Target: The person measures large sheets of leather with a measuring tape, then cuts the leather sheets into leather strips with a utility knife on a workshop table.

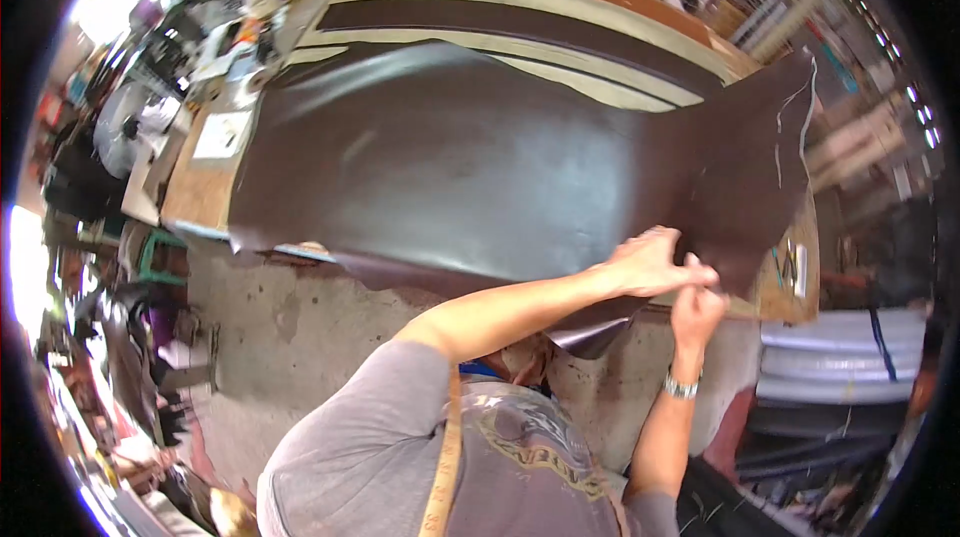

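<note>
A large dark brown leather sheet (pixel 450 157) lies spread over the table, its front edge hanging over the side. My left hand (pixel 652 263) is above the sheet's front right part, fingers bent and closed. Just beside it, my right hand (pixel 698 311), with a metal watch on the wrist, is closed, and its fingertips meet those of my left hand. Whatever the fingers hold, if anything, is too small to make out. White marks or threads run along the sheet's right end.
Long dark strips (pixel 520 25) lie behind the sheet. Small tools (pixel 786 265) rest at the table's right corner, and a white pad (pixel 222 135) on its left end. Rolls of grey material (pixel 840 357) are stacked at the right. A yellow measuring tape (pixel 444 457) hangs over my shirt.
</note>
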{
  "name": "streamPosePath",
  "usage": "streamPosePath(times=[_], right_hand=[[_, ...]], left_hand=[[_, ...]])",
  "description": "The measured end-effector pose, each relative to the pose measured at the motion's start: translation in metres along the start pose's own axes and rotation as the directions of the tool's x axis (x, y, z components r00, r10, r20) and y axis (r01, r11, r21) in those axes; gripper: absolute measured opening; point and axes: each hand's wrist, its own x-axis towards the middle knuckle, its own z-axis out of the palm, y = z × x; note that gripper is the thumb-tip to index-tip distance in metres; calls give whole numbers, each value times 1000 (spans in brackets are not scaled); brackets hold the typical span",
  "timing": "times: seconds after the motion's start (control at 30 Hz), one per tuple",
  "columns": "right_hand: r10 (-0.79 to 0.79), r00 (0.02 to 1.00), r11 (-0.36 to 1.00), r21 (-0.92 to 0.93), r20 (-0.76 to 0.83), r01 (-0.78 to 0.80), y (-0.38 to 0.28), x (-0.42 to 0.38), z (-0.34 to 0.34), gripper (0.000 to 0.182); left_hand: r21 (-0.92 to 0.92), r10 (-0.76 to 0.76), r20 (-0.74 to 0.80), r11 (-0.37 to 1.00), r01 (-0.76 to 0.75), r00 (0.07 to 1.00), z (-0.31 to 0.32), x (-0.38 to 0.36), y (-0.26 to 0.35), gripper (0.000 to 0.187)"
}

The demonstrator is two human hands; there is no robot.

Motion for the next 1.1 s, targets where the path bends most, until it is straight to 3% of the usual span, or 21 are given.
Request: streamPosePath(times=[0.07, 0.13, 0.23, 0.3, 0.4, 0.43, 0.47, 0.53, 0.57, 0.6, 0.63, 0.67, 0.73, 0.77, 0.8, 0.83, 0.87, 0.9, 1.0, 1.03, 1.1], right_hand=[[180, 983, 974, 143, -18, -176, 35, -32, -30, 29], [271, 962, 961, 72, -42, -268, 28, -47, -60, 25], [8, 1000, 999, 52, -6, -8, 29, -54, -85, 31], [-40, 998, 994, 100, -40, 44, 17, -55, -114, 27], [-110, 988, 990, -104, -109, 99, 27, -75, -152, 28], [-7, 991, 999, 48, -134, 13, 4, -80, -163, 31], [5, 988, 1000, 9, -156, -4, -5, -91, -173, 44], [279, 950, 917, 331, -139, -221, 0, -137, -178, 64], [380, 924, 815, 485, -32, -318, 2, -162, -181, 79], [339, 941, 798, 532, -4, -285, -1, -190, -180, 83], [288, 955, 835, 470, 68, -285, -1, -216, -181, 91], [354, 920, 699, 605, 170, -380, 21, -265, -162, 102], [308, 837, 686, 504, 451, -525, 1, -303, -170, 111], [251, 871, 650, 593, 423, -475, 0, -327, -160, 114], [270, 846, 704, 506, 459, -499, -4, -343, -158, 113], [287, 823, 752, 417, 490, -511, -6, -351, -157, 112], [303, 799, 794, 326, 520, -513, -4, -354, -158, 112], [355, 725, 709, 335, 590, -620, -5, -345, -163, 108], [361, 586, 482, 393, 725, -783, 8, -314, -157, 83], [515, 552, 533, 259, 656, -805, 7, -301, -163, 73], [602, 716, 669, 267, 352, -694, 15, -273, -168, 56]], left_hand=[[163, 17, 202, 985, -51, 979, -7, -6, 43, 112], [97, 65, 196, 992, -86, 978, 27, -9, 58, 117], [214, 116, 162, 965, -149, 980, 66, -24, 82, 127], [212, 214, 105, 949, -233, 971, 87, -38, 100, 104], [219, 378, -16, 904, -366, 926, 136, -31, 108, 85], [130, 312, -119, 946, -297, 943, 151, -18, 111, 83], [37, 238, -213, 971, -236, 948, 157, -10, 118, 82], [-287, 98, -118, 949, -128, 988, 149, -16, 153, 84], [-345, 114, -217, 920, -185, 970, 155, -9, 171, 86], [-402, 113, -313, 883, -240, 943, 162, -2, 186, 88], [-293, 144, -384, 917, -269, 912, 162, -6, 212, 81], [-184, 174, -440, 943, -278, 881, 162, -9, 238, 74], [311, 446, -427, 889, -335, 787, 157, 22, 287, 70], [814, 664, -292, 550, -186, 688, 159, 53, 306, 70], [993, 823, -107, 63, 98, 558, 157, 87, 316, 71], [983, 825, -126, 179, -43, 550, 157, 64, 340, 70], [844, 784, -195, 440, -306, 590, 153, 36, 348, 70], [737, 763, -212, 535, -412, 611, 152, 13, 354, 69], [631, 737, -183, 595, -497, 651, 147, -51, 349, 68], [618, 726, -171, 605, -501, 666, 143, -71, 344, 68], [586, 697, -170, 640, -497, 696, 133, -112, 332, 68]])
